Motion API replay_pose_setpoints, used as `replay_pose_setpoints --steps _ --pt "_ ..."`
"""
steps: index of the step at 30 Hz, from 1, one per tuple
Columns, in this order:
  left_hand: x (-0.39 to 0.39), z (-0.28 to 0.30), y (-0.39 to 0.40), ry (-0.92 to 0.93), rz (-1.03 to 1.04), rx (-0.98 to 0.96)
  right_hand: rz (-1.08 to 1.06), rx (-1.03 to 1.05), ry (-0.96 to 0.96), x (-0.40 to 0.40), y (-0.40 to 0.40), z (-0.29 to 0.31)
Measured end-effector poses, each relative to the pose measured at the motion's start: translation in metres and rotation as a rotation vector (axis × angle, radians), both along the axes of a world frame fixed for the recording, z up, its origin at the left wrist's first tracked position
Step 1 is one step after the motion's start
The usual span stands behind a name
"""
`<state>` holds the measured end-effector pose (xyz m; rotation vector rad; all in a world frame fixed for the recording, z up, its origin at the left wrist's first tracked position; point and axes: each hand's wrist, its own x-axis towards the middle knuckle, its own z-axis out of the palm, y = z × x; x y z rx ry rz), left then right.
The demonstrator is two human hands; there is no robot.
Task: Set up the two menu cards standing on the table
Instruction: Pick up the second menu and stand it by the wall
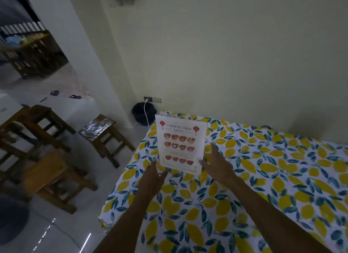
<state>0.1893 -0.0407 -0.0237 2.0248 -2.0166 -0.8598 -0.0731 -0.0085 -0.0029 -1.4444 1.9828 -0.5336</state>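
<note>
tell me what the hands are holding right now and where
Seemingly nothing: the left hand and right hand sit open beside the menu card's lower corners.

A table (263, 186) stands against the pale wall, covered wholly by a white cloth (282, 158) printed with yellow lemons and blue-green leaves. One menu card (181, 145), headed "Chinese Food Menu", stands upright on the cloth near the table's far left corner.
</note>
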Motion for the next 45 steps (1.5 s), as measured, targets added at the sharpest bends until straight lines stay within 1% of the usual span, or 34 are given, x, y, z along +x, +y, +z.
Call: replay_pose_setpoints --steps 2,3,5,7,9,11,13,15,17,19,21,24,28,31,34,38,45 --pt "-0.001 -0.002 -0.031 0.109 0.059 -0.010 -0.094 -0.008 -0.140 0.006 -0.014 -0.008" --pt "-0.002 -0.003 -0.047 0.146 0.074 -0.009 -0.135 0.002 -0.171 0.010 -0.019 -0.014" --pt "-0.002 0.000 -0.079 0.160 0.092 -0.003 -0.178 0.037 -0.163 0.018 -0.028 -0.020" --pt "-0.001 0.002 -0.106 0.155 0.098 0.027 -0.166 0.053 -0.103 0.021 -0.035 -0.028" --pt "-0.001 0.004 -0.122 0.209 0.044 0.067 -0.136 0.030 -0.070 0.022 -0.040 -0.033" --pt "0.000 0.011 -0.135 0.293 -0.067 0.085 -0.146 -0.004 -0.105 0.023 -0.047 -0.034" --pt "0.002 0.013 -0.151 0.345 -0.138 0.057 -0.188 -0.031 -0.100 0.021 -0.059 -0.034" --pt "0.001 0.024 -0.173 0.376 -0.166 -0.007 -0.204 -0.073 -0.054 0.014 -0.079 -0.030" --pt "-0.003 0.040 -0.207 0.380 -0.185 -0.039 -0.234 -0.130 -0.038 0.009 -0.111 -0.018" --pt "-0.008 0.054 -0.248 0.405 -0.199 -0.023 -0.243 -0.180 -0.022 0.008 -0.149 -0.002" --pt "-0.014 0.060 -0.290 0.377 -0.243 -0.075 -0.270 -0.208 0.001 0.006 -0.188 0.008" --pt "-0.019 0.053 -0.349 0.334 -0.323 -0.168 -0.343 -0.238 0.045 0.003 -0.242 0.007" --pt "-0.021 0.024 -0.408 0.327 -0.393 -0.136 -0.412 -0.191 0.096 0.005 -0.293 -0.009" --pt "-0.020 0.000 -0.429 0.448 -0.376 -0.056 -0.423 -0.173 0.106 0.009 -0.310 -0.023" --pt "-0.022 -0.014 -0.438 0.396 -0.415 -0.109 -0.487 -0.127 0.116 0.015 -0.314 -0.036" --pt "-0.025 -0.027 -0.444 0.412 -0.430 -0.120 -0.570 -0.094 0.116 0.021 -0.319 -0.046" --pt "-0.023 -0.030 -0.442 0.386 -0.439 -0.188 -0.571 -0.065 0.115 0.019 -0.325 -0.041"
